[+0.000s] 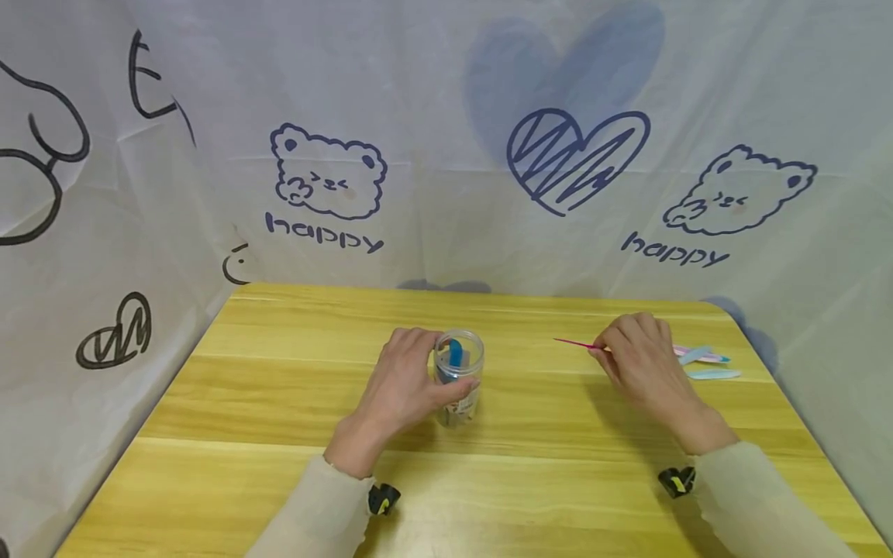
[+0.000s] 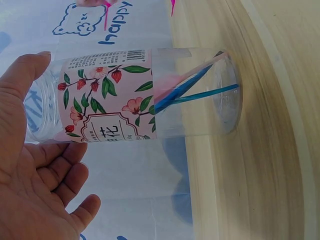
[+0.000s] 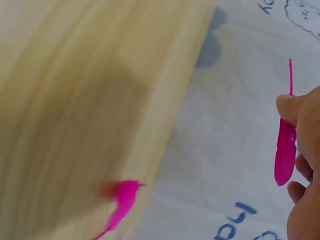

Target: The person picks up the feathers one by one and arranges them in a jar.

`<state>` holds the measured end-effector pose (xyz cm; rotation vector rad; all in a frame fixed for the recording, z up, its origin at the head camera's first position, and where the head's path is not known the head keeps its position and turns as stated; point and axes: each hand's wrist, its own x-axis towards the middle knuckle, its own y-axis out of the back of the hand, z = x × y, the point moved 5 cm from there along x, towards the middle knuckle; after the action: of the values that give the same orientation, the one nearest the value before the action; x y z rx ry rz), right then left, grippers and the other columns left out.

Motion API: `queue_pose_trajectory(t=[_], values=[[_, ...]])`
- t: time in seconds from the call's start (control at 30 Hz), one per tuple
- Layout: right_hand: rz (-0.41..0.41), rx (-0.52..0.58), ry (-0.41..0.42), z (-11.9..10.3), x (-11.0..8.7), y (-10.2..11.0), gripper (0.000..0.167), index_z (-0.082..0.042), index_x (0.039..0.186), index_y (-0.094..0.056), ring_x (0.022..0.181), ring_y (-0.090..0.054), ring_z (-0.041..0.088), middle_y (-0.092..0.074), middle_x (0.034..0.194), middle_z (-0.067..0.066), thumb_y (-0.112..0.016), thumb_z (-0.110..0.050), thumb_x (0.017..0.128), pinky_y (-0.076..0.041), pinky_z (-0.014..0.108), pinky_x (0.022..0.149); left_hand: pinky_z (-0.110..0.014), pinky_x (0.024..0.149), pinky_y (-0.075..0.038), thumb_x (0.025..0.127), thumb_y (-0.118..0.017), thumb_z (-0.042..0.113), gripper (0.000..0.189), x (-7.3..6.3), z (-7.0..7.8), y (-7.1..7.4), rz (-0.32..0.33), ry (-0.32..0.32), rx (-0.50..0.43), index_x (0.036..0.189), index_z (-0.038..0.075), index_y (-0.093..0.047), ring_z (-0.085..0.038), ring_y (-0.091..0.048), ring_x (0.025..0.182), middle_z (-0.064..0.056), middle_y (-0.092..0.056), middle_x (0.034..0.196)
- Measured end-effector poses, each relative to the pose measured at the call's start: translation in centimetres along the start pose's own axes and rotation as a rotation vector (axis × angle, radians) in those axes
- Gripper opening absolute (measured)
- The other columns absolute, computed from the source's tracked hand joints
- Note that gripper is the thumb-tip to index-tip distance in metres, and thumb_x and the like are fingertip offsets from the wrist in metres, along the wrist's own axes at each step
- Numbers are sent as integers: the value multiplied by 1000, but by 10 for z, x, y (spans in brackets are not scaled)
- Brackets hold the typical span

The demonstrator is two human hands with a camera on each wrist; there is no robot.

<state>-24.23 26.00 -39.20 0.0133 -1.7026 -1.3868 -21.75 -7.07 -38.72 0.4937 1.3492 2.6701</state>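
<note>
A clear plastic jar [image 1: 456, 415] stands upright on the table. My left hand [image 1: 401, 384] holds it near the mouth, thumb on one side and fingers on the other. Its pink floral label [image 2: 107, 95] faces the left wrist camera. Inside, blue and pink feathers lean with their quills [image 2: 200, 95] down on the bottom. To the right of the jar, my right hand [image 1: 645, 368] pinches a magenta feather [image 3: 285, 155] by its stem, the thin tip pointing left toward the jar. Another magenta feather [image 3: 122, 202] lies on the table.
Light blue feathers [image 1: 715, 374] and a pink-and-blue one [image 1: 705, 356] lie at the table's right, partly behind the right hand. A white cloth [image 1: 446, 256] with drawings hangs behind the wooden table [image 1: 279, 387] and along its sides.
</note>
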Motion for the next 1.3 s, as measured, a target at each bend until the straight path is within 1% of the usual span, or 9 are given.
queue_pose_trajectory(t=[0.2, 0.33, 0.43, 0.53, 0.6, 0.77, 0.93, 1.13, 1.3], values=[[15, 6, 46, -15, 22, 12, 57, -4, 93, -66, 90, -46, 36, -57, 92, 9, -34, -46, 115, -31, 48, 79, -48, 109, -46, 83, -85, 57, 75, 0, 0, 0, -3, -5, 2, 133, 5, -66, -30, -55, 120, -9, -69, 126], [20, 5, 93, -25, 38, 20, 51, -4, 94, -66, 92, -48, 36, -59, 94, 10, -38, -42, 115, -33, 49, 80, -48, 109, -46, 83, -85, 57, 75, 1, -1, 0, -2, -4, 6, 133, 5, -66, -29, -55, 120, -9, -69, 126], [6, 4, 114, -32, 51, 26, 33, -5, 95, -66, 94, -49, 36, -59, 94, 10, -55, -32, 111, -33, 49, 81, -48, 110, -45, 83, -85, 58, 75, 1, -1, 0, -5, -2, 9, 133, 5, -65, -29, -55, 121, -9, -69, 127], [-15, 0, 131, -39, 64, 31, 14, -5, 97, -67, 94, -49, 35, -58, 95, 9, -70, -18, 100, -33, 48, 82, -48, 110, -45, 83, -85, 57, 75, 1, 0, 1, -5, -1, 6, 133, 5, -65, -29, -55, 121, -9, -69, 128], [-27, -8, 146, -44, 72, 33, 11, -6, 98, -67, 95, -49, 35, -58, 95, 8, -75, -14, 96, -33, 47, 83, -49, 110, -45, 83, -85, 57, 75, 1, 0, 1, -5, -1, 5, 133, 5, -66, -29, -55, 121, -9, -69, 128], [-37, -43, 201, -57, 89, 40, 9, -7, 98, -67, 95, -49, 34, -58, 97, 7, -72, -14, 98, -35, 48, 85, -48, 109, -46, 83, -86, 57, 74, 0, 0, 1, -4, 0, 5, 132, 6, -66, -29, -55, 121, -9, -69, 126], [-32, -76, 248, -68, 101, 44, 7, -7, 98, -66, 95, -49, 33, -58, 95, 7, -70, -13, 100, -37, 49, 87, -47, 108, -46, 83, -86, 57, 74, 0, 1, 1, -10, 8, 0, 132, 6, -66, -28, -54, 120, -8, -69, 126], [-6, -130, 303, -80, 114, 47, 12, -6, 93, -63, 96, -51, 33, -58, 95, 7, -65, -12, 103, -39, 49, 86, -47, 108, -46, 82, -86, 57, 73, 0, 0, 1, -8, 11, -1, 132, 7, -66, -27, -54, 120, -7, -69, 125], [-4, -157, 346, -92, 122, 47, 11, -4, 92, -62, 98, -51, 35, -58, 97, 9, -62, -4, 103, -39, 50, 87, -46, 107, -47, 82, -86, 58, 74, 0, 0, 1, -5, 10, 1, 132, 8, -66, -27, -54, 119, -6, -68, 125]])
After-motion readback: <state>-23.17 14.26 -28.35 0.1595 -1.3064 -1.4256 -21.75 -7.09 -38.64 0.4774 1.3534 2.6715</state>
